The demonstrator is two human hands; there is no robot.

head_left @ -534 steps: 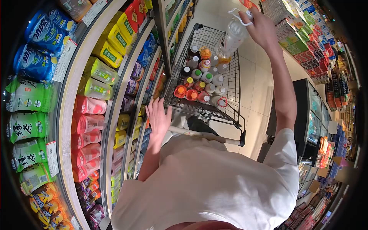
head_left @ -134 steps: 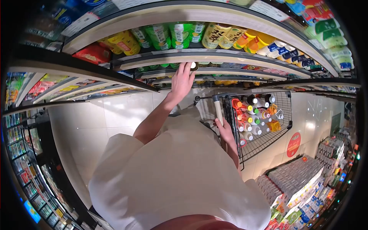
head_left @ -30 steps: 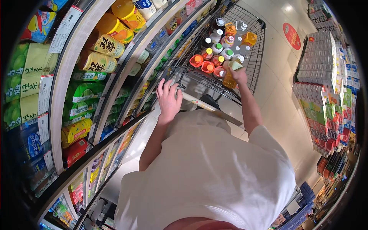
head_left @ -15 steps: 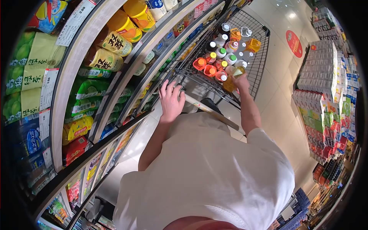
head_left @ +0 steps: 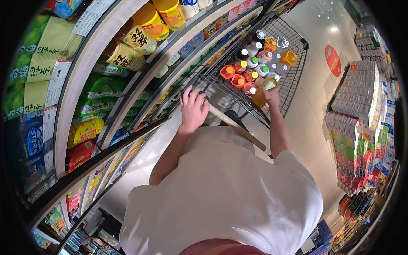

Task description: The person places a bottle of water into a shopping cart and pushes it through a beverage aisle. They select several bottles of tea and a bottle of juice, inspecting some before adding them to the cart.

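Note:
My right hand (head_left: 272,96) is closed around a bottle of yellowish liquid (head_left: 259,98) at the near right corner of the shopping cart (head_left: 293,80). Beside it in the cart stand several capped bottles, among them ones with orange caps (head_left: 228,71) and an amber bottle (head_left: 288,58). My left hand (head_left: 194,108) has its fingers spread and holds nothing. It is near the left end of the cart's handle bar (head_left: 231,123), beside the shelf edge.
Store shelves (head_left: 127,91) with drinks and price tags curve along the left. Stacked cartons (head_left: 355,95) stand on the right. A red round floor sticker (head_left: 333,60) lies on the tiles beyond the cart. Part of another person (head_left: 94,222) shows at lower left.
The view has shifted slightly, so the cart and bottles appear further right. The bottle in my right hand shows more of its upper part. My left hand is still spread.

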